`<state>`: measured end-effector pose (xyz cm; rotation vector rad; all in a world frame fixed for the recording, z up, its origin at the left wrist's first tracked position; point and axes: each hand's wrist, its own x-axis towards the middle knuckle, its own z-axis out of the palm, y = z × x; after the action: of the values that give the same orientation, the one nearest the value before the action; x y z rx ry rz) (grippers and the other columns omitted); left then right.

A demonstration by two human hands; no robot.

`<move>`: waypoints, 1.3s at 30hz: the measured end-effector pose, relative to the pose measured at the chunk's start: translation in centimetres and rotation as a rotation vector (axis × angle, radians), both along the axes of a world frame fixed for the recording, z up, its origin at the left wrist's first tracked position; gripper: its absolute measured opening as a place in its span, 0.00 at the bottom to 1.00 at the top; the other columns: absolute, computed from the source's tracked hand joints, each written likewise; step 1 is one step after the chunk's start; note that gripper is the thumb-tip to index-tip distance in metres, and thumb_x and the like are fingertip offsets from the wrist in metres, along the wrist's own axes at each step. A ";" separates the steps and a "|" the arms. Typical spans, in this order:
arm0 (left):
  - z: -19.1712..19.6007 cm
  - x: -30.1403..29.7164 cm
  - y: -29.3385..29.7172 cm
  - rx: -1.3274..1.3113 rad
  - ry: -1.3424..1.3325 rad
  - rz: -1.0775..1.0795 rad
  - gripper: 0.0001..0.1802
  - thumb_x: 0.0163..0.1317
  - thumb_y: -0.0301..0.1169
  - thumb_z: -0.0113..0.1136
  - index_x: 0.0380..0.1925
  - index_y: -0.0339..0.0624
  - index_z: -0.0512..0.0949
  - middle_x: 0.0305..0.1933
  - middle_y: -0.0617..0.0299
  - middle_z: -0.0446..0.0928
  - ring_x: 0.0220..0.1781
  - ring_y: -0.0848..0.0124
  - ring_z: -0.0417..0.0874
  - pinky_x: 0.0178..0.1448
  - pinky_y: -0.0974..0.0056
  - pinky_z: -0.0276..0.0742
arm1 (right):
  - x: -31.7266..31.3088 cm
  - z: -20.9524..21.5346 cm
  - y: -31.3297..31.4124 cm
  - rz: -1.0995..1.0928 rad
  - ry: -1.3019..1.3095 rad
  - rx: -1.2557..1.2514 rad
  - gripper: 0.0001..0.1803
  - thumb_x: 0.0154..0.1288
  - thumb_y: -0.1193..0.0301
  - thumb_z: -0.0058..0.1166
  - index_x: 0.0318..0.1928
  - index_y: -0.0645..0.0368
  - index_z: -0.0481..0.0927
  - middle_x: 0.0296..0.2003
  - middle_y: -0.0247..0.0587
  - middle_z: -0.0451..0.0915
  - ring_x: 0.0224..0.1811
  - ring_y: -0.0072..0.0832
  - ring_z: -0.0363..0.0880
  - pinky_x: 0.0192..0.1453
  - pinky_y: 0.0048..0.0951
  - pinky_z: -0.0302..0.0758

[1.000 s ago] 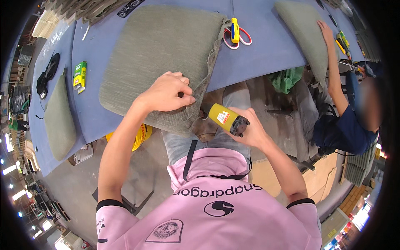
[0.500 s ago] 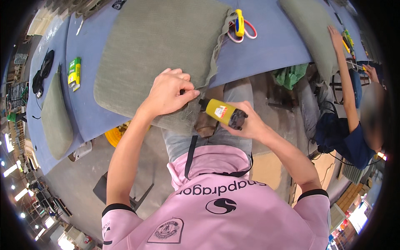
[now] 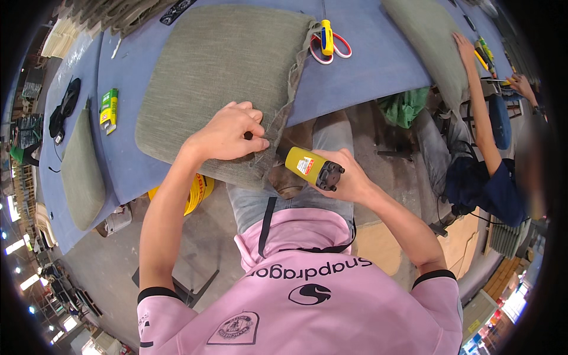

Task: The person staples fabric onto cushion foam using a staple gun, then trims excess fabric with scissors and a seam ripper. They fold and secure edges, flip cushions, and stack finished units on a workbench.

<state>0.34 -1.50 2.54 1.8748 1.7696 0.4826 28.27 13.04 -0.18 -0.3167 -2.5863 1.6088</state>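
Note:
A grey-green fabric-covered cushion [image 3: 219,77] lies across the blue table, its near corner jutting over the edge toward my lap. My left hand [image 3: 228,135] rests on that corner, fingers curled and thumb against the frayed fabric edge. In my right hand [image 3: 346,177] is a yellow-green staple gun [image 3: 306,165] with a black end cap. Its dark nose meets the cushion's right side beside my left thumb; the exact contact point is hidden. Red-and-white-handled scissors [image 3: 343,46] and a yellow-handled tool [image 3: 326,36] lie by the cushion's far right corner.
A green-yellow box [image 3: 109,110], a black cable [image 3: 64,112] and a smaller cushion [image 3: 82,171] are on the blue table [image 3: 127,157] at left. At right, a co-worker's arm [image 3: 482,112] reaches to another cushion [image 3: 429,44]. Below the table sits a yellow bucket [image 3: 198,192].
My left hand has shifted slightly left along with the view. The staple gun stays at the cushion's edge, a little lower against my left thumb.

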 end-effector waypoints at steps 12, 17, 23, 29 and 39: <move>-1.8 1.3 -0.5 0.110 -0.062 0.150 0.18 0.60 0.39 0.71 0.20 0.37 0.80 0.26 0.59 0.68 0.39 0.59 0.71 0.49 0.55 0.65 | -0.9 -0.7 0.0 -0.014 0.032 0.034 0.24 0.46 0.76 0.75 0.48 0.61 0.86 0.32 0.55 0.87 0.39 0.59 0.86 0.39 0.45 0.82; -0.5 1.5 -0.5 0.125 0.032 0.157 0.18 0.60 0.40 0.71 0.19 0.39 0.80 0.26 0.59 0.69 0.40 0.58 0.72 0.49 0.56 0.66 | -0.1 -1.2 -0.7 -0.020 -0.067 -0.011 0.23 0.48 0.75 0.74 0.48 0.58 0.86 0.33 0.54 0.88 0.39 0.58 0.86 0.39 0.46 0.81; 1.4 2.8 -0.6 0.064 0.288 0.008 0.21 0.60 0.42 0.73 0.17 0.40 0.78 0.27 0.60 0.68 0.41 0.59 0.71 0.51 0.57 0.67 | 1.2 -0.3 -1.1 -0.041 -0.067 0.008 0.29 0.47 0.76 0.75 0.54 0.57 0.86 0.35 0.53 0.89 0.39 0.57 0.87 0.41 0.46 0.82; 0.5 -0.4 0.1 -0.067 -0.026 -0.070 0.24 0.60 0.41 0.72 0.16 0.38 0.73 0.28 0.61 0.64 0.41 0.60 0.70 0.52 0.56 0.65 | 1.1 -0.7 -1.2 -0.038 -0.075 -0.004 0.35 0.44 0.76 0.78 0.59 0.57 0.85 0.38 0.58 0.88 0.42 0.59 0.87 0.44 0.46 0.83; -0.5 -0.3 -0.5 -0.004 -0.088 -0.003 0.24 0.59 0.39 0.72 0.16 0.38 0.71 0.27 0.61 0.62 0.39 0.60 0.68 0.49 0.56 0.63 | -0.2 0.8 -0.6 -0.002 -0.156 -0.107 0.35 0.43 0.73 0.81 0.57 0.58 0.85 0.40 0.62 0.87 0.45 0.62 0.86 0.46 0.46 0.82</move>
<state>0.02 -1.98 2.07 1.8246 1.7095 0.5508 28.03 12.44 0.58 -0.4709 -2.6130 1.7933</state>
